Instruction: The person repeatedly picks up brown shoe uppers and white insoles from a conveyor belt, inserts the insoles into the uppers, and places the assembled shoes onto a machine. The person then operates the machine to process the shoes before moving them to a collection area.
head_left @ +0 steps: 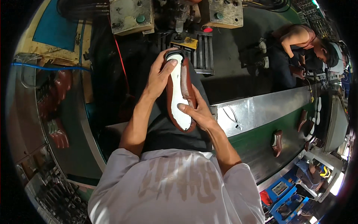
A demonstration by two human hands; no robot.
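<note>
In front of my body I hold a brown leather shoe upper [189,82] lengthwise, with a white insole [176,86] facing up along it. A dark ring-like opening shows at its far end. My left hand [158,76] grips that far end, its thumb pressed on the insole and its fingers round the side. Around the near end closes my right hand [199,111], thumb on the insole and fingers along the right side. At the near tip the leather edge looks gathered round the insole. The underside is hidden.
Ahead stands a machine with two control boxes [131,16] and a slatted metal part [206,56]. Pincers [234,118] lie on the metal ledge at right. Beyond it, a green conveyor [253,143] carries a brown shoe [277,143]. Brown shoes [57,133] sit at left. Another person [298,41] crouches far right.
</note>
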